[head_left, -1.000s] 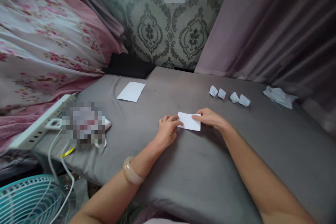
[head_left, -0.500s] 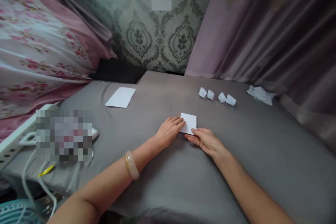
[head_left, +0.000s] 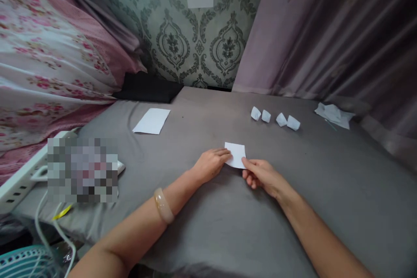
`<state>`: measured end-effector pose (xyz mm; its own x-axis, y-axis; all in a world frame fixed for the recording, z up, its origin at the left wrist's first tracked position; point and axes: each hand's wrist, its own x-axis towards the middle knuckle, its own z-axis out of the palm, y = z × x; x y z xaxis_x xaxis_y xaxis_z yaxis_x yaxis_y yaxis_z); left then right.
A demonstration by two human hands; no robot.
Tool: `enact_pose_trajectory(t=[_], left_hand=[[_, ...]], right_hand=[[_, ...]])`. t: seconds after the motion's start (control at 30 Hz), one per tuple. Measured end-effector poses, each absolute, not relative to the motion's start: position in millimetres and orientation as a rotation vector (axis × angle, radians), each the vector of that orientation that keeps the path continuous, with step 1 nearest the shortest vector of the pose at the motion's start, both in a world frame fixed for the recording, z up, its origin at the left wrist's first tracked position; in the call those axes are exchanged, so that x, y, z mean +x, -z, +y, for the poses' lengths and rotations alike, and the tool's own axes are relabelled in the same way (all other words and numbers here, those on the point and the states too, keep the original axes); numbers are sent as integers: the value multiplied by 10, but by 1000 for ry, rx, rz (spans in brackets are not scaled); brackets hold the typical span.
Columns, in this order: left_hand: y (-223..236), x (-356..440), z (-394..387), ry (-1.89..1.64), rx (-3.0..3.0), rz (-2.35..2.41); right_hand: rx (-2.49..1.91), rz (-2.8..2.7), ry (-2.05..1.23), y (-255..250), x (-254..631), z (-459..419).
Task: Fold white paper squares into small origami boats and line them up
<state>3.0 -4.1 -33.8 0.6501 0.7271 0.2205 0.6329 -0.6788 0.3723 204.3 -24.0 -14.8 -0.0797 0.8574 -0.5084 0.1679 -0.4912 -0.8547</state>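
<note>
A small squarish piece of white paper (head_left: 236,155) lies between my two hands over the grey cloth. My left hand (head_left: 211,165), with a pale bangle on its wrist, has its fingers closed together over the paper's left edge; its thumb is hidden. At the lower right corner, my right hand (head_left: 260,174) pinches the paper between thumb and index finger, the other fingers curled beneath. The near edge of the paper bows slightly.
Several small folded white paper pieces (head_left: 266,116) sit in a row behind, to the right. A white sheet (head_left: 152,120) lies left, crumpled white paper (head_left: 334,115) far right. Black cloth (head_left: 148,87) is at the back. A white rack (head_left: 32,173) and cables stand left.
My right hand has shifted slightly right, its lower fingers curling in below the paper corner. My left fingers have drawn closer together at the left edge. The view has shifted a little.
</note>
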Motion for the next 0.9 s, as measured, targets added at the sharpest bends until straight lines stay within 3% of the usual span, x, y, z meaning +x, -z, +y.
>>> enact_pose_trajectory(t=[0.13, 0.23, 0.53, 0.9], left_hand=[[345, 24, -54, -548, 2579, 1111], [339, 28, -66, -559, 2577, 1105], [333, -37, -265, -492, 2576, 1060], [357, 80, -212, -715, 2263, 1359]], right_hand=[[-1565, -1941, -670, 191, 2125, -240], [-1258, -2268, -423, 272, 2170, -184], [-1144, -2526, -341, 338, 2229, -382], [-1361, -2160, -528, 322, 2188, -328]])
